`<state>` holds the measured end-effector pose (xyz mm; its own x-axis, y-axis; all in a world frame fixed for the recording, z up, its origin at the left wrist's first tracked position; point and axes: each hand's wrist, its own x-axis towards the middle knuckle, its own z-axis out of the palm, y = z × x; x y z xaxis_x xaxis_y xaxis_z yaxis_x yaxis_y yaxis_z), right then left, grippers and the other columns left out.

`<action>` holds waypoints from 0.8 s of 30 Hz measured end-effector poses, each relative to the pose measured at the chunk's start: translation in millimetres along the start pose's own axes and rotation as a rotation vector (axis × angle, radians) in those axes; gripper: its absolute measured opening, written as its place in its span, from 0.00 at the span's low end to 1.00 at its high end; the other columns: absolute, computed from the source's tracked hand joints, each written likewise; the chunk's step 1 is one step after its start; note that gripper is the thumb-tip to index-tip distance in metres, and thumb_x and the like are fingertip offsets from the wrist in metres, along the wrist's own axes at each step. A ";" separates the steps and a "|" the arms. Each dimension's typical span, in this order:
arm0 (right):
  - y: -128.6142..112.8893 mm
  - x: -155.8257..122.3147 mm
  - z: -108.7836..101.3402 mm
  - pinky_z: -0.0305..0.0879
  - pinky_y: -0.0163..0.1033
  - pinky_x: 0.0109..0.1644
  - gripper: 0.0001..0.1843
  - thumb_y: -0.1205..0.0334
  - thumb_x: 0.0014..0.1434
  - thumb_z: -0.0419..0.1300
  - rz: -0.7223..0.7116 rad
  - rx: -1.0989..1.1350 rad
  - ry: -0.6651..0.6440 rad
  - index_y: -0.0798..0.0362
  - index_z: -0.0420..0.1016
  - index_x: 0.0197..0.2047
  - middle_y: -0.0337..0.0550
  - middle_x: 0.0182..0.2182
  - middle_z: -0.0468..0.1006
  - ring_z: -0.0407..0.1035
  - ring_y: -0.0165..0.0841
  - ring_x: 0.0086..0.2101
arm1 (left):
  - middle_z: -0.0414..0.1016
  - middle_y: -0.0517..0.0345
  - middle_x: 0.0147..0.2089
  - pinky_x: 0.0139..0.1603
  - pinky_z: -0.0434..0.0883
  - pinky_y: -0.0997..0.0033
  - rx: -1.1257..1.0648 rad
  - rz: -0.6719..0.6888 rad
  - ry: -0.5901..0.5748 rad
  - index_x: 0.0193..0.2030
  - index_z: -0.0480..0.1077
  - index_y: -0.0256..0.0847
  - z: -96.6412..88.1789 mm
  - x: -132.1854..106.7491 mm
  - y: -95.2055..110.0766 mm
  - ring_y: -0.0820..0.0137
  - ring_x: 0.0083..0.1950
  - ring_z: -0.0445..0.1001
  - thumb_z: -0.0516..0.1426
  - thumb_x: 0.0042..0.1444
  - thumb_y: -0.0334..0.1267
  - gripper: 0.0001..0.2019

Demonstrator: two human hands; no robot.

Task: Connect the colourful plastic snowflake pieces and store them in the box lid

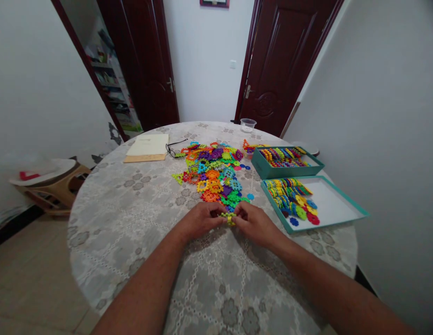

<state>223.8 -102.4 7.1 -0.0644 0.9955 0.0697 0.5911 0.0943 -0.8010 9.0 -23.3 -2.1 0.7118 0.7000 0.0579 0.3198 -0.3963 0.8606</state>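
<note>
Between my two hands, close to the near side of the pile, is a small yellow-green toothed plastic building piece (229, 217). My left hand (204, 218) pinches its left end, with thumb and fingers closed. From the other side my right hand (253, 221) grips the right end. Whether it is one piece or several joined together is too small to tell. Just beyond my fingers lies a heap of colourful interlocking plastic pieces (213, 172) in orange, green, purple, blue and yellow.
At the right stand a green box (288, 163) and its lid (337, 204), both holding rows of colourful discs. A notebook (148, 145) and eyeglasses (172, 150) lie at the back left. A clear plastic bowl (248, 124) sits at the far edge of the round, cloth-covered table (132, 214).
</note>
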 end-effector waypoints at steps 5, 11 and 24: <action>1.9 32.8 -7.8 0.68 0.39 0.41 0.05 0.62 0.65 0.58 -0.106 -0.112 0.128 0.50 0.76 0.39 0.41 0.34 0.81 0.74 0.35 0.36 | 0.80 0.59 0.37 0.38 0.66 0.72 0.044 0.009 0.138 0.43 0.80 0.39 -5.8 2.4 -7.6 0.69 0.36 0.73 0.61 0.62 0.42 0.10; 30.6 79.4 -6.5 0.59 0.53 0.70 0.28 0.67 0.63 0.56 -0.241 -0.462 0.327 0.56 0.70 0.66 0.59 0.62 0.75 0.66 0.47 0.63 | 0.82 0.57 0.41 0.44 0.69 0.70 0.107 0.049 0.164 0.44 0.81 0.40 -6.6 2.4 -11.7 0.67 0.41 0.76 0.59 0.61 0.36 0.09; 41.2 77.4 -11.0 0.66 0.41 0.54 0.14 0.67 0.68 0.53 -0.114 -0.541 0.285 0.53 0.80 0.47 0.51 0.42 0.83 0.75 0.41 0.45 | 0.83 0.58 0.43 0.46 0.70 0.69 0.132 0.034 0.199 0.49 0.80 0.43 -5.3 3.0 -16.2 0.66 0.43 0.78 0.59 0.60 0.34 0.12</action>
<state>252.0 -21.3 -14.0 0.0219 0.9356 0.3524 0.9216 0.1177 -0.3699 2.6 -11.6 -13.2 0.5906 0.7828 0.1959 0.3861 -0.4872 0.7833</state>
